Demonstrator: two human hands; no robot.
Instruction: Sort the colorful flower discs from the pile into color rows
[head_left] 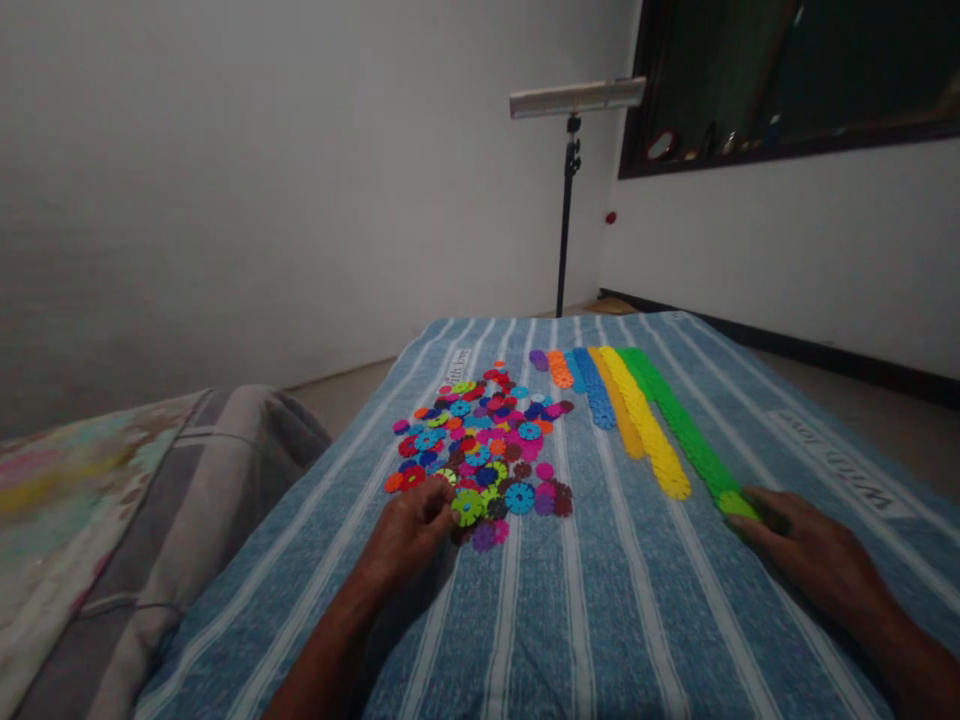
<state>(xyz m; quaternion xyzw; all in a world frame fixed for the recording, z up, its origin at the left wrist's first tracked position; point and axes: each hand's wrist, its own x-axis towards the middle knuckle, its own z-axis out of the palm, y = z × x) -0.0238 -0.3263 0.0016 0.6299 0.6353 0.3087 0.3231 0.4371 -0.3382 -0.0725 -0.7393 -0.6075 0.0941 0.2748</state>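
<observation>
My left hand (pixel 415 528) is pinched on a lime-green notched plastic disc (pixel 469 507) at the near edge of a mixed pile of coloured discs (pixel 480 430). At the near end of a long row of overlapping green discs (pixel 686 435), my right hand (pixel 814 545) has its thumb and fingers on another lime-green disc (pixel 736 504). Left of the green row lie a yellow row (pixel 649 430), a narrower orange-yellow row (pixel 619 405) and a blue row (pixel 595 395). Short orange (pixel 559 368) and purple (pixel 538 360) groups sit farther left.
The discs lie on a blue-and-white striped cloth (pixel 517 640) over a table. A cloth-covered piece of furniture (pixel 247 450) stands at the left. Behind the table are a lamp (pixel 577 98) on a black stand (pixel 565 220) and a dark-framed window (pixel 795 80).
</observation>
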